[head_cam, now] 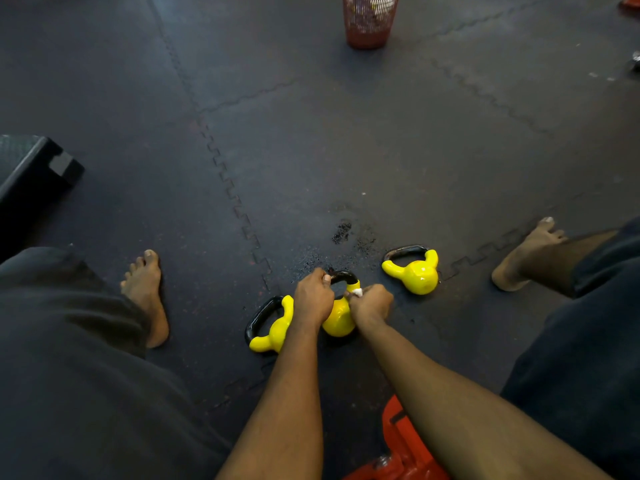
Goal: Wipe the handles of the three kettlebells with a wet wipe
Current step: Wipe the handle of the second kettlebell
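Three yellow kettlebells with black handles lie on the dark rubber floor in front of me. My left hand [312,295] grips the black handle of the middle kettlebell [338,319] at its left end. My right hand [370,302] pinches a small white wet wipe [357,292] against the right side of that handle. The left kettlebell [273,332] lies tipped over beside my left wrist. Further right, apart from both hands, the right kettlebell [417,271] lies on its side.
My bare feet [149,296] [526,254] rest on the mat either side of the kettlebells. A red mesh bin [369,19] stands far ahead. A black bench corner [38,168] is at the left. An orange-red object [405,441] sits close below my arms. Wet spots mark the floor [343,232].
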